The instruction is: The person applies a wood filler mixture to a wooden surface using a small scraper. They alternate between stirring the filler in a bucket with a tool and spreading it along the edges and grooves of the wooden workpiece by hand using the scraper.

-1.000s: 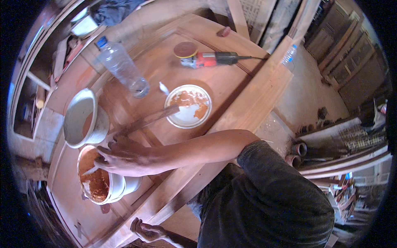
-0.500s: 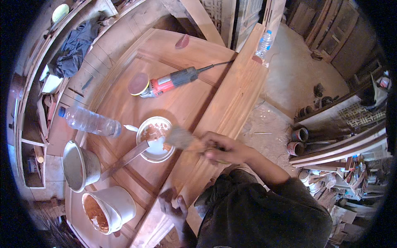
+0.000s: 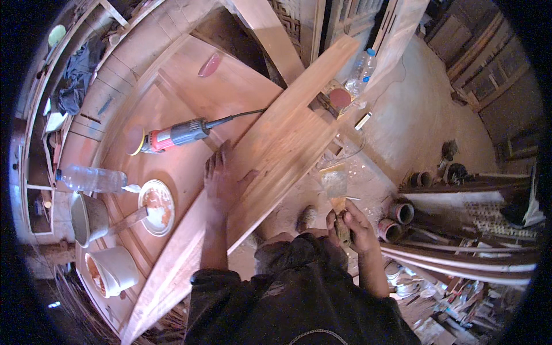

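Note:
A long wooden board (image 3: 287,135) lies slantwise across a wide wooden panel (image 3: 178,98). My left hand (image 3: 219,178) rests on the board's left edge, fingers stretched and thumb spread across its face. In my right hand (image 3: 353,227) is a putty knife (image 3: 333,183), gripped by its handle, blade pointing away from me. It is held off the board's right side, above the floor. Left of the board, a round white lid (image 3: 158,207) carries orange-brown and white paste. A flat strip (image 3: 127,221) leans with one end on that lid.
An angle grinder (image 3: 175,135) with a sanding disc lies on the panel, its cord running under the board. A plastic bottle (image 3: 95,179), a grey bucket (image 3: 89,218) and a white bucket (image 3: 115,270) stand at left. Open cans (image 3: 397,221) stand on the right.
My right hand has carried the putty knife from beside the lid to the board's right side. My left hand has moved farther up the board and spread out. The view has shifted right.

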Motion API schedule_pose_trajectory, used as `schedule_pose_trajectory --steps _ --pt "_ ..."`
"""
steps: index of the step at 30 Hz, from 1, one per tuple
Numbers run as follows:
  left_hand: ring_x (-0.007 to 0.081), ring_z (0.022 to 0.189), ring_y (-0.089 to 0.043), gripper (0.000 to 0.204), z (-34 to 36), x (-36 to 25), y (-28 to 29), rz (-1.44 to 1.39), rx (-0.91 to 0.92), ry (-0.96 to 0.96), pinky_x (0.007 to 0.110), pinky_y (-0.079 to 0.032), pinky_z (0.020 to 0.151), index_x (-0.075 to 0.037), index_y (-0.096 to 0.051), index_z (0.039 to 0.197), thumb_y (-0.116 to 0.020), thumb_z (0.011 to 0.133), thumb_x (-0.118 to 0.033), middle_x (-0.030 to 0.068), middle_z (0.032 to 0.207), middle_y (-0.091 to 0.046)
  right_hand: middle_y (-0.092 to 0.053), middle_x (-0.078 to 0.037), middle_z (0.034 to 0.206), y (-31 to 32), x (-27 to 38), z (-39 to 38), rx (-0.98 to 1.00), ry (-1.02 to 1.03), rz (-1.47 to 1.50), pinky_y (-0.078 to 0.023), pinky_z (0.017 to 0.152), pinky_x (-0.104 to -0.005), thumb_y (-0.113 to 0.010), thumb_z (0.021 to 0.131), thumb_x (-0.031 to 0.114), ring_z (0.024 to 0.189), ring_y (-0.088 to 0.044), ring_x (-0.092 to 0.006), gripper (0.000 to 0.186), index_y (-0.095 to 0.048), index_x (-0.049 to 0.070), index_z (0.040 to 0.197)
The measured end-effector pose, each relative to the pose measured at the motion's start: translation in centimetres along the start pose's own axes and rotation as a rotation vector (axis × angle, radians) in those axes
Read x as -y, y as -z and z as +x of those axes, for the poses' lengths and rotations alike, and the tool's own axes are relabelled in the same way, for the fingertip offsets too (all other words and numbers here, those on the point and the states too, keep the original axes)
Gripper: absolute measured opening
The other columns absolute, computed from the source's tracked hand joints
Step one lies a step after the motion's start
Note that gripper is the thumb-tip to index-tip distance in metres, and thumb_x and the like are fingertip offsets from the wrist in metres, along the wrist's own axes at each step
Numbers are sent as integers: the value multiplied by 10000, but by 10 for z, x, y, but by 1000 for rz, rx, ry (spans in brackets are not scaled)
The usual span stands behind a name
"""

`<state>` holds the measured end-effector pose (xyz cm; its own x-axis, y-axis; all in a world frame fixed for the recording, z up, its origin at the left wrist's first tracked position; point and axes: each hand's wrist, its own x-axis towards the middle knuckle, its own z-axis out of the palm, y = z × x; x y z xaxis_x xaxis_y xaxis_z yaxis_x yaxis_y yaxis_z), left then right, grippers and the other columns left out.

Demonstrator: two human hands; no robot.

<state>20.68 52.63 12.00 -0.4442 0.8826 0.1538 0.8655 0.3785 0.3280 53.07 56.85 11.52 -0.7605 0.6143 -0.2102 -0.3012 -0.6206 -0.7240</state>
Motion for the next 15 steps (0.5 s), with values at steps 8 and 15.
schedule_pose_trajectory --steps 8,15 --pt "403 1244 -515 887 -6 7 5 35 178 97 518 -446 995 -43 -416 1410 -822 707 -398 224 1339 -538 -568 -113 913 37 56 40 -106 70 41 -439 429 -283 -643 918 251 545 -553 -184 451 -445 61 1275" --pt "396 1161 -569 799 -37 8 31 52 247 221 477 -464 974 -41 -503 1320 -845 667 -350 215 1228 -607 -571 -111 882 49 89 89 -152 119 -69 -438 415 -285 -709 832 287 528 -541 -182 560 -439 64 1270"
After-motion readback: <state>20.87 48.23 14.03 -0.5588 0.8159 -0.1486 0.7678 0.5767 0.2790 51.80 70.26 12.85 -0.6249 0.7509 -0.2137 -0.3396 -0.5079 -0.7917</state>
